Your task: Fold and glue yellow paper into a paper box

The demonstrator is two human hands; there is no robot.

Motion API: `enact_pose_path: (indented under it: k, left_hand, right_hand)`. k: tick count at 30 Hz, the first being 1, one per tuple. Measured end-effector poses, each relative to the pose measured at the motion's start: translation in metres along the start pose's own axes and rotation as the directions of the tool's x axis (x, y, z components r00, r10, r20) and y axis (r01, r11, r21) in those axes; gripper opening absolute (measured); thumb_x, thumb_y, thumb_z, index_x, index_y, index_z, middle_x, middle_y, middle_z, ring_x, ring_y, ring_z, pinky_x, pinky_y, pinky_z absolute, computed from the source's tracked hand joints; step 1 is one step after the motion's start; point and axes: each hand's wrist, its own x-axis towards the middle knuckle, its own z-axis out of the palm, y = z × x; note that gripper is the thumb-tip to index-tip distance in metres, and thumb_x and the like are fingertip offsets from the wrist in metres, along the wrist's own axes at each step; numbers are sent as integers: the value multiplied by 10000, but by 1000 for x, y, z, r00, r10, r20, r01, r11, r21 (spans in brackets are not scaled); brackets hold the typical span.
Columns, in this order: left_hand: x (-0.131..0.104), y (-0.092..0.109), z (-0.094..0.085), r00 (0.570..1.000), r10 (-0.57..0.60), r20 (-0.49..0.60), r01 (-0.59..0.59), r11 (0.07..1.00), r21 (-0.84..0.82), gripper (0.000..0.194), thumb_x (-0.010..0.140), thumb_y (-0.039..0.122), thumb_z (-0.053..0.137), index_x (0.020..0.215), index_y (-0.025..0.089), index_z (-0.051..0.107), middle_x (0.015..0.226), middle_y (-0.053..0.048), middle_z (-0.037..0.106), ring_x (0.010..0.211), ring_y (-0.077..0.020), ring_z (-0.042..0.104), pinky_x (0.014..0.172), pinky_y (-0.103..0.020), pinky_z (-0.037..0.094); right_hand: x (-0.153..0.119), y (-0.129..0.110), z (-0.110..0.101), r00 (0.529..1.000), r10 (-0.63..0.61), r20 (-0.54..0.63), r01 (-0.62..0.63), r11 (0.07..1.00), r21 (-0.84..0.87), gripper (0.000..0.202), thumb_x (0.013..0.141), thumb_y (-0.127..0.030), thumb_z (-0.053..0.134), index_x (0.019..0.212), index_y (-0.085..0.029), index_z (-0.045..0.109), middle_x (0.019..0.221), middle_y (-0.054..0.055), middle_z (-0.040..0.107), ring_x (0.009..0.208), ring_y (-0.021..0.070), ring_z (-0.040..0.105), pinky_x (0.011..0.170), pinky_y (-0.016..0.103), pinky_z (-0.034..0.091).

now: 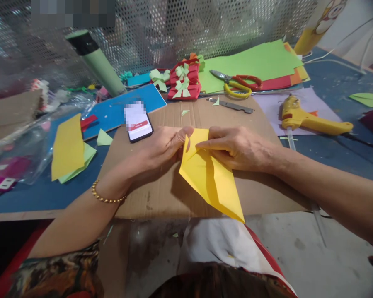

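A sheet of yellow paper (224,186), partly folded, is held between both hands above the brown cardboard (143,182). My left hand (170,142) pinches its left edge, thumb on top and the other fingers hidden behind. My right hand (236,147) grips the upper right part, with the index finger lying across the paper's face near a crease. The paper's lower corner hangs over the table's front edge. Beyond the hands lie a grey utility blade (236,106) and small pale green paper scraps (185,112).
A phone (139,126) lies left of the hands. Red folded pieces with green bows (184,80), scissors (236,80) and green paper sheets (251,62) are at the back. A yellow glue gun (311,118) rests at right. A green bottle (99,66) leans at the back left.
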Motion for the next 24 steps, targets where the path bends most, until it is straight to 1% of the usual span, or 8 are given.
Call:
enact_pose_path:
  k: [3,6,9,13,15,18,21,24]
  left_hand:
    - [-2,0,-3,999,40,6,-40,999,-16,678,1087,755,378,765,204,605,763,-26,624,648,-147,547,572,-285,416]
    - [-3,2,-7,998,62,-6,-63,997,-33,732,1048,829,409,761,202,657,772,-17,610,681,-150,552,623,-288,435]
    - [-4,4,-8,998,64,-14,-65,997,-38,783,999,896,427,720,207,671,741,-16,580,663,-149,536,604,-290,416]
    - [-5,4,-6,1000,15,-20,-17,997,-73,759,1033,856,408,728,214,675,709,-19,607,613,-137,533,564,-277,406]
    - [-5,2,-6,1000,15,-22,-17,997,-69,757,1046,839,404,730,211,687,714,-31,642,627,-142,553,571,-272,427]
    - [-5,-1,-6,999,34,4,-34,998,-55,790,1046,849,384,765,197,730,762,-47,697,673,-145,594,603,-262,470]
    - [-5,-5,-7,999,47,-1,-47,997,-60,790,1055,843,364,824,196,756,783,-43,712,661,-140,600,602,-260,477]
    - [-3,-11,-9,996,80,27,-79,996,-48,758,1075,810,358,846,207,756,810,-42,726,678,-148,619,628,-271,493]
  right_hand:
    - [0,0,0,1000,0,20,0,1000,-20,343,1057,-162,490,1210,-161,797,876,51,631,702,130,515,644,286,336]
    - [0,-2,1,999,8,41,-6,999,-54,328,1074,-181,473,1154,-157,790,868,47,600,689,127,472,643,289,319]
    - [1,-3,2,998,21,59,-15,996,-93,343,1081,-186,448,1159,-159,782,878,47,581,671,127,422,626,290,291]
    - [0,-3,3,998,26,59,-20,995,-102,381,1084,-187,441,1281,-164,768,884,45,551,668,131,381,618,285,269]
    - [0,-3,4,997,32,70,-25,996,-90,378,1089,-197,444,1281,-162,768,896,47,547,671,131,373,619,285,267]
    - [-1,-1,5,996,46,71,-43,998,-48,380,1098,-202,432,1291,-157,756,915,53,565,687,134,397,631,285,285]
    - [-2,2,6,998,59,28,-59,998,-1,396,1098,-202,434,1381,-137,703,948,63,603,732,145,464,663,287,329]
    - [-2,5,7,997,70,-10,-70,997,22,410,1094,-193,434,1433,-106,647,1008,86,649,787,157,526,705,288,379]
